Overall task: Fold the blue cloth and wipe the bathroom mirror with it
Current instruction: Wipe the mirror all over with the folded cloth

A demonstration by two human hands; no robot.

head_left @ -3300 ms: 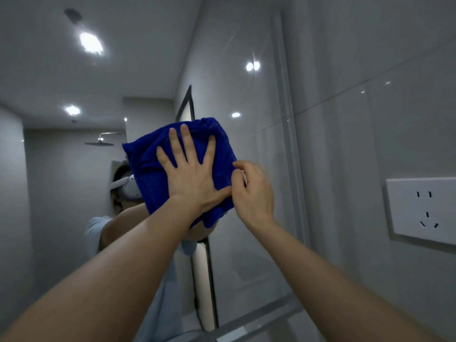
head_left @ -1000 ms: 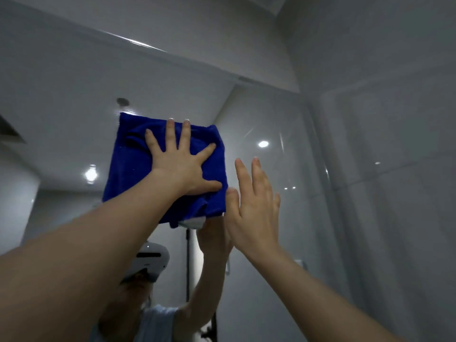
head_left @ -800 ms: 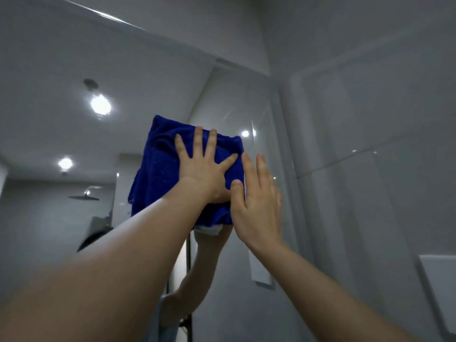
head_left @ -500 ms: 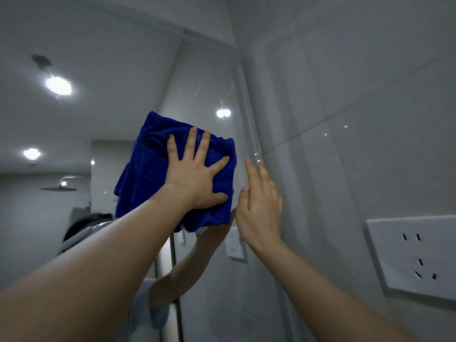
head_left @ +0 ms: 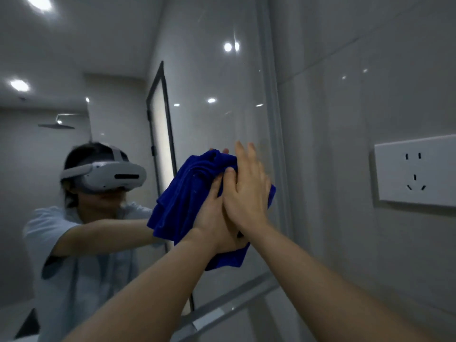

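Both hands press together at the mirror. The left hand lies flat against the blue cloth, fingers stretched, pushing it onto the glass without gripping; the right hand lies open over the left, palm also on the cloth, clasping nothing. The cloth is bunched in folds against the mirror, near its right edge and low on the pane.

The mirror reflects a grey bathroom: a person in a pale shirt wearing a white headset, one shower head, one dark-framed door and several ceiling lights. A frame strip bounds the glass on the right. Beyond it stands a glossy grey tiled wall carrying one white socket plate. One cloth, two hands.
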